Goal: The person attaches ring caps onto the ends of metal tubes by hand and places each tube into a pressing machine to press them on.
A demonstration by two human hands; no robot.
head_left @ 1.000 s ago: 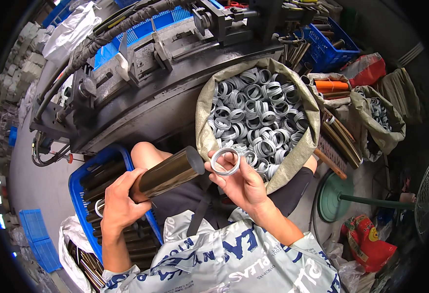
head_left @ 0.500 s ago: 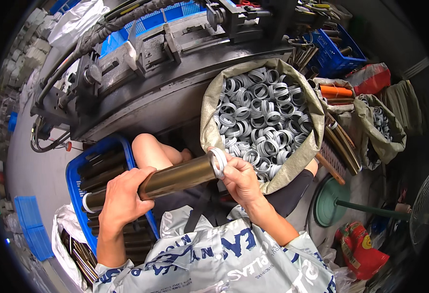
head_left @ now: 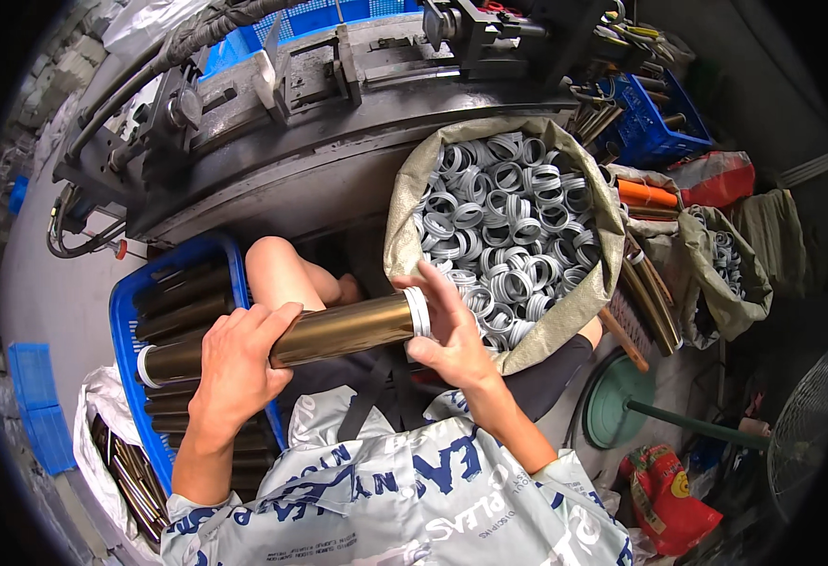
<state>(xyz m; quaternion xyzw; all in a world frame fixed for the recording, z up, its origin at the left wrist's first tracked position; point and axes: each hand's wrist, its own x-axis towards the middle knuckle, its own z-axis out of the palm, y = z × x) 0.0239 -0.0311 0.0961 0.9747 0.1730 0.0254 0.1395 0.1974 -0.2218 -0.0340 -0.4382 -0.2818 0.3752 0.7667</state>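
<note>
Across my lap lies a bronze-coloured metal tube (head_left: 348, 332), gripped near its middle by my left hand (head_left: 244, 354). A white threaded ring (head_left: 418, 312) sits on the tube's right end, and another white ring (head_left: 144, 366) is on its left end. My right hand (head_left: 451, 330) is beside the right end, fingers and thumb spread apart around the ring, with the palm towards it. Just beyond that hand stands a woven sack (head_left: 409, 193) full of loose grey-white threaded rings (head_left: 503, 231).
To my left is a blue crate (head_left: 123, 325) of similar tubes, with a white sack (head_left: 88, 415) of thin tubes beside it. A dark metal machine (head_left: 272, 179) spans the far side. On the right are a green fan base (head_left: 612, 401) and a red bag (head_left: 669, 500).
My right hand has loosened from a pinch on the ring to spread fingers. The ring now sits straight on the tube's end. The view has shifted slightly.
</note>
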